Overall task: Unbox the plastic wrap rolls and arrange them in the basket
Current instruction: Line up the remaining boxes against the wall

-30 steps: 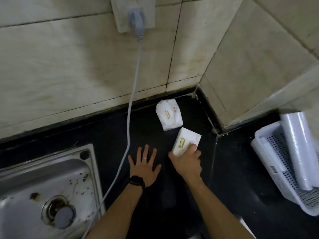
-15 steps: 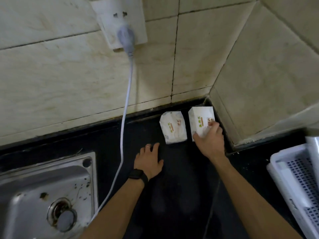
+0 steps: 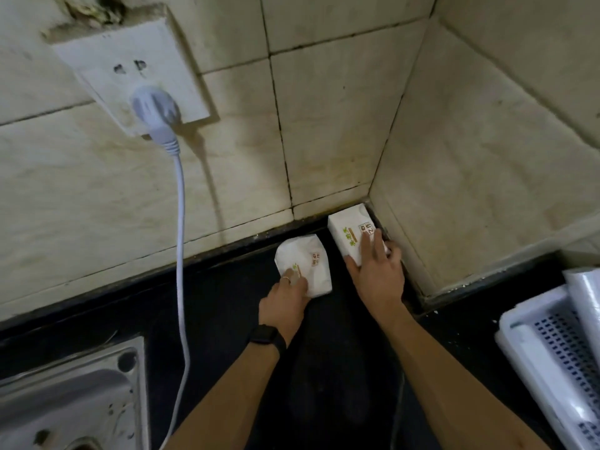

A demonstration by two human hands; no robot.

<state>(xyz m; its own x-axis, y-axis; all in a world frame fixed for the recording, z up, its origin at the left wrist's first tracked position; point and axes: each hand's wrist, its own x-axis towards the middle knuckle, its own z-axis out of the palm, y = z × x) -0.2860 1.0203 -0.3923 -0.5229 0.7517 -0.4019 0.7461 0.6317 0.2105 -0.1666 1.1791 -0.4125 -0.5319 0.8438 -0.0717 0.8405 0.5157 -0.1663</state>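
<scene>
Your right hand [image 3: 378, 274] lies flat on the right box [image 3: 349, 230], fingers [image 3: 366, 246] stretched out close together over its printed top, thumb along the near left edge. That box sits tight in the corner where the two tiled walls [image 3: 324, 125] meet, on the black counter [image 3: 227, 303]. Whether the fingers on the far side curl round the box edge, you cannot tell from here.

Your left hand [image 3: 285, 303] touches the near corner of the left box [image 3: 305, 264], which looks crumpled and rounded at its far end. The fingertips are bunched at that corner, the thumb pressed against the box's near edge; it reads as a light pinch, though the grip under the hand is hidden. A ring [image 3: 285, 278] shows on one finger and a dark watch [image 3: 268, 336] on the wrist.

The two boxes lie near each other with a strip of counter between them, apart, both close to the back wall.

The basket [image 3: 548, 345] stands well apart at the right edge, white with a perforated floor, and a roll [image 3: 587, 306] lies in it, partly cut off by the frame.

A white cable [image 3: 180, 222] hangs from the plug [image 3: 152, 107] in the wall socket [image 3: 126, 63] and runs down past the steel sink [image 3: 71, 401] at lower left
</scene>
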